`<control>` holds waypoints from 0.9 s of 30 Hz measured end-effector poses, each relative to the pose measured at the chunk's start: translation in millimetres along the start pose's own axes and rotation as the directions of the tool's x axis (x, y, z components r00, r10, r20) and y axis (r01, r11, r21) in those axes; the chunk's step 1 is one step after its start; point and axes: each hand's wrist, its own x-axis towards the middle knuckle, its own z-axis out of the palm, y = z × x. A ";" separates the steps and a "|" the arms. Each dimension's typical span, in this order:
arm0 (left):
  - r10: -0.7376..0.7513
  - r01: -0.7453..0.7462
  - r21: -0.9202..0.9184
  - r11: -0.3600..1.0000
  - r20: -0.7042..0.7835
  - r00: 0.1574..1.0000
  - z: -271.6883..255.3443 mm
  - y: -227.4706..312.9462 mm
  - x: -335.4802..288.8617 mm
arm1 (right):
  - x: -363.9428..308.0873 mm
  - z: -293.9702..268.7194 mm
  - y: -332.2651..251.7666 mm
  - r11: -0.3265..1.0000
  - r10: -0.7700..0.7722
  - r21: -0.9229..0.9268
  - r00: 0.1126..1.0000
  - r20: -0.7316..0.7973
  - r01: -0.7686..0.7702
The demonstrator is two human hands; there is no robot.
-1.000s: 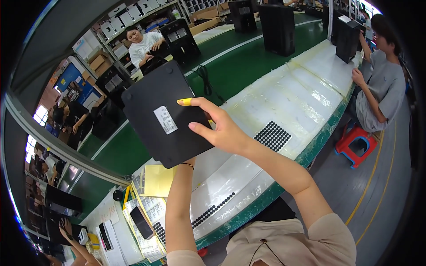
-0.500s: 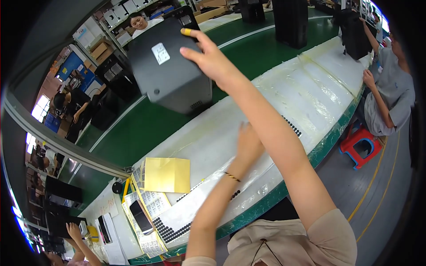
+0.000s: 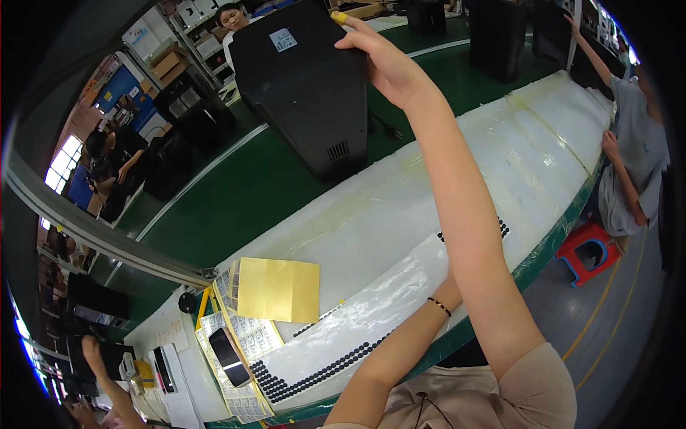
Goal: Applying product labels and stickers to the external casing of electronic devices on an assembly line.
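A large black appliance housing (image 3: 314,107) with a white label stands tilted at the green belt's edge. My right hand (image 3: 389,64), a yellow cover on one fingertip, grips its upper right edge. My left arm crosses beneath the right forearm. Most of my left hand (image 3: 453,275) is hidden behind that forearm, fingers included; a dark beaded bracelet circles the wrist. Close to it lies a white backing sheet (image 3: 357,314) with rows of small round black pads (image 3: 321,377) along its edges.
Yellow paper (image 3: 279,289), label sheets (image 3: 246,407) and a phone (image 3: 229,357) lie at left on the plastic-covered bench (image 3: 471,164). More black housings (image 3: 496,39) stand on the green conveyor (image 3: 214,207). Co-workers are on several sides. A red stool (image 3: 589,254) stands right.
The housing has tipped further upright and moved slightly right, with my right hand on it. My left hand has moved right and nearer, behind my right forearm.
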 end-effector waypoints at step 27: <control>-0.083 0.111 0.470 0.876 -0.080 0.993 1.8 -26.2 15.1 | 69.4 11.0 98.0 0.818 -0.560 -0.320 0.538 -0.630 0.477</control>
